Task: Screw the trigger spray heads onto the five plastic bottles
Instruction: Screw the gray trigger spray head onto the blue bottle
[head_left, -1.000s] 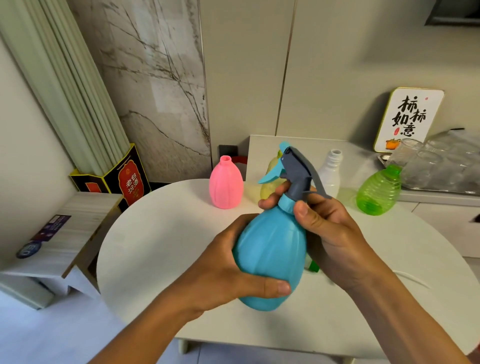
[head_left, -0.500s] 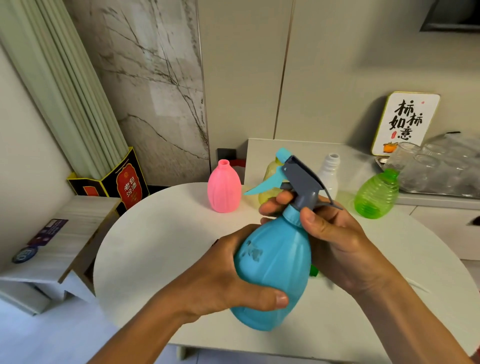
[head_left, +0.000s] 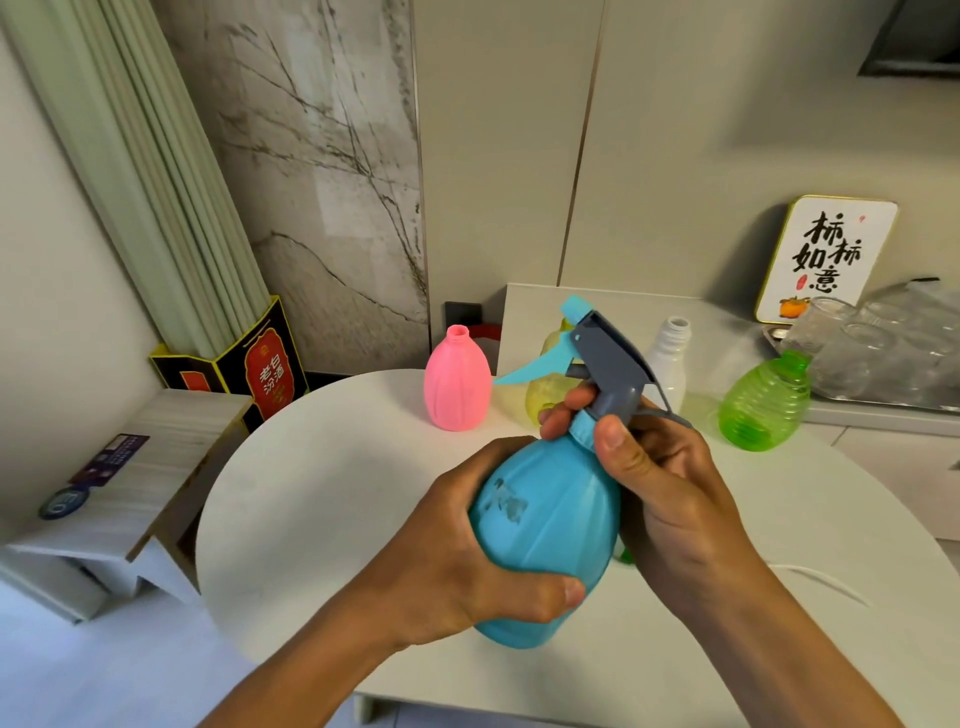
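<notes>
Round and white, the table (head_left: 322, 499) sits in front of you, with its curved edge close to your body and a low wooden bench (head_left: 130, 483) just off its left side. You hold the blue bottle (head_left: 550, 540) up above the middle of the table, tilted a little to the right. Your left hand (head_left: 462, 561) wraps around the bottle's fat belly, thumb across the front near the bottom. Your right hand (head_left: 660, 488) curls its fingers and thumb around the blue collar at the bottle's neck, right under the gray spray head (head_left: 608, 358). The spray head sits on the neck, and its blue trigger and nozzle point to the left.

At the back of the table stands the pink bottle (head_left: 457, 387) with its top open. The yellow bottle (head_left: 545, 389) is partly hidden behind the spray head. The white bottle (head_left: 670, 358) stands farther back, and the green bottle (head_left: 763, 405) leans near the right edge. You have lots of bare table on the left side and in front near you. Something small and green peeks out from behind your right hand, but you cannot tell what it is. A thin white tube (head_left: 826, 577) lies on the table to the right of your arm.
</notes>
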